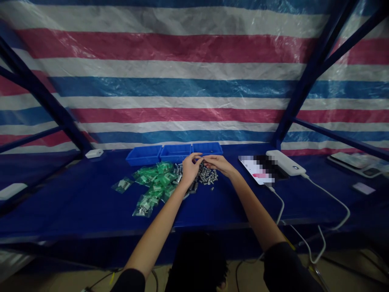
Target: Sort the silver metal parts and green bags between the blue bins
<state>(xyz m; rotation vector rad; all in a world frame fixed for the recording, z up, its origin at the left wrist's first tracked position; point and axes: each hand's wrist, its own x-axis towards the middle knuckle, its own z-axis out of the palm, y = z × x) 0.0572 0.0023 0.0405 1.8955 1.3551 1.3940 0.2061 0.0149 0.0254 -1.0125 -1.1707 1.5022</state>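
Observation:
My left hand [190,168] and my right hand [220,163] meet above a pile of small metal parts [208,175], close in front of the blue trays. The fingers of both hands are closed in a pinch, tips near each other. Whatever they hold is too small and dark to make out. Beneath and beside my left hand lie longer silvery and dark cylindrical parts [193,187], partly covered by the wrist. To the left spreads a heap of small clear-and-green plastic bags [158,181] with metal pieces inside. One bag [122,185] lies apart from the heap.
Three blue trays [144,155] stand in a row at the back. To the right are a phone [255,172] and a white power bank [285,163], with white cables hanging over the table edge. A scale-like device [354,165] sits far right. Blue frame posts flank the table [100,211].

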